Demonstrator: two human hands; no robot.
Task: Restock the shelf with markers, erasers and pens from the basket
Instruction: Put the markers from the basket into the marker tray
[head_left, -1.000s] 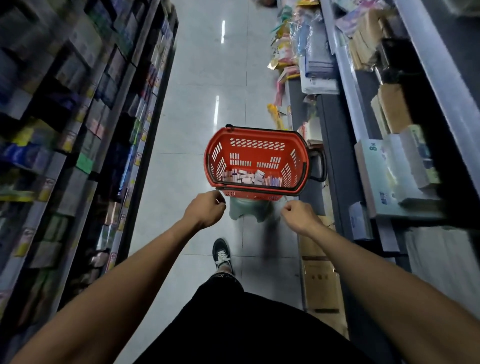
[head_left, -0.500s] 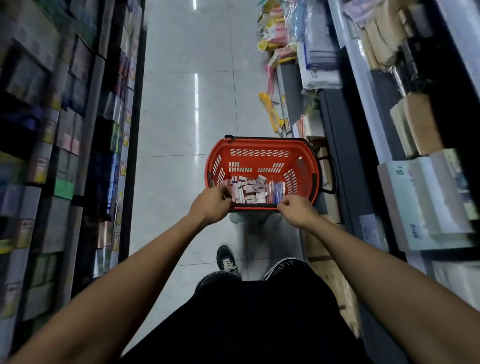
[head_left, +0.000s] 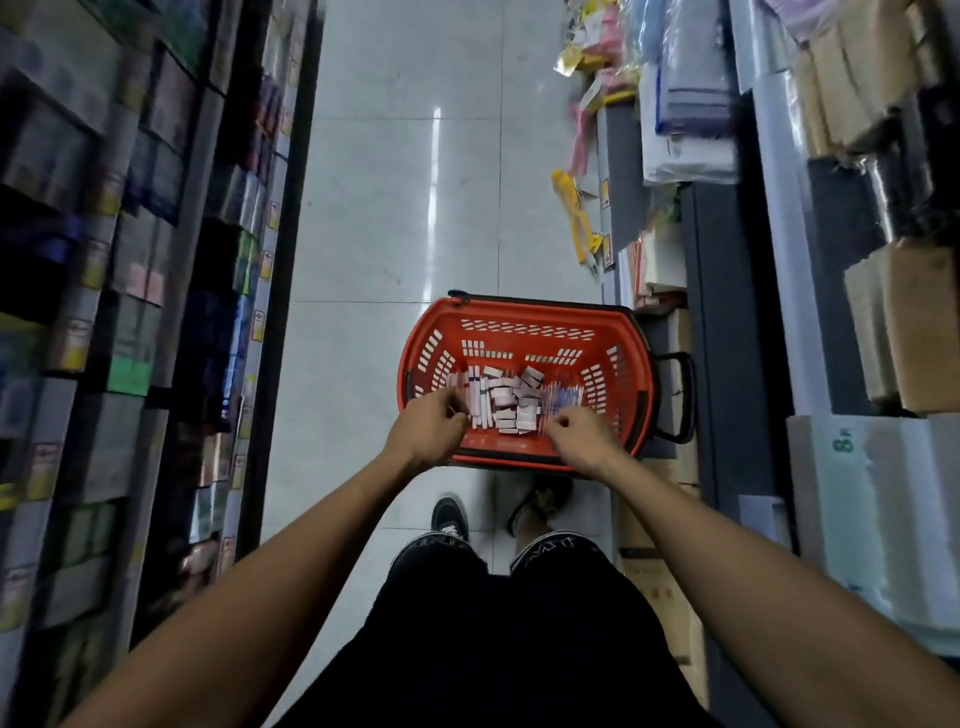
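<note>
A red plastic basket (head_left: 522, 339) stands in the aisle just ahead of my legs. On its floor lie white markers (head_left: 475, 395) at the left, small white eraser boxes (head_left: 511, 402) in the middle and thin blue pens (head_left: 558, 397) at the right. My left hand (head_left: 426, 436) reaches over the near rim, with curled fingers touching the markers. My right hand (head_left: 579, 441) is also over the near rim, and its fingertips are pinched at the pens. Whether either hand grips an item is not visible.
Tall stocked shelves (head_left: 156, 260) line the left side. A grey shelf unit (head_left: 727, 312) with paper packs and boxes lines the right. Cardboard boxes (head_left: 654, 571) sit on the floor at the right, by my feet. The basket's black handle (head_left: 680, 395) sticks out rightward. Pale tiled floor (head_left: 405, 208) runs ahead.
Both hands have moved forward, from short of the basket to over its near rim and down onto its contents. I have come closer and look more steeply into the basket.
</note>
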